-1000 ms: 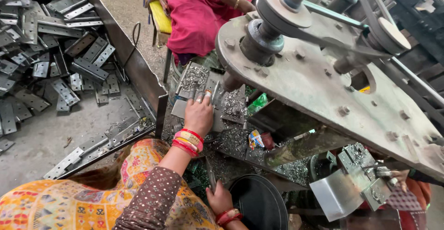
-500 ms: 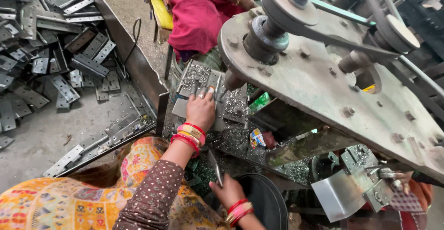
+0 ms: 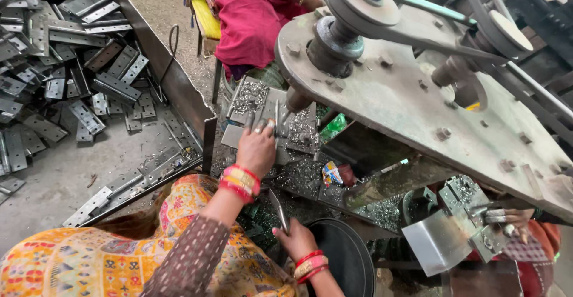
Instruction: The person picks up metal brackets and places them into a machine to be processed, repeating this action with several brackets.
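- Hands shift at the drill press: left hand [image 3: 256, 148] now presses a metal plate [image 3: 239, 137] flat on the worktop [image 3: 298, 174].
- Right hand [image 3: 296, 240], risen, grips a second flat strip [image 3: 278, 208].

Across the left of the frame runs a grey concrete floor [image 3: 57, 183], dusted with grit. In the upper left it bears a heap of flat perforated metal brackets [image 3: 54, 64] — overlapping, lying at all angles. A few long punched strips [image 3: 128, 183] lie lower down, along the foot of a dark steel wall [image 3: 161, 64] that crosses diagonally.

At the centre sits a small steel work plate [image 3: 239, 136], under the machine's spindle. On it lie grey metal pieces [image 3: 280, 118] and bright shavings [image 3: 250, 94] — the shavings spill down toward lower centre.
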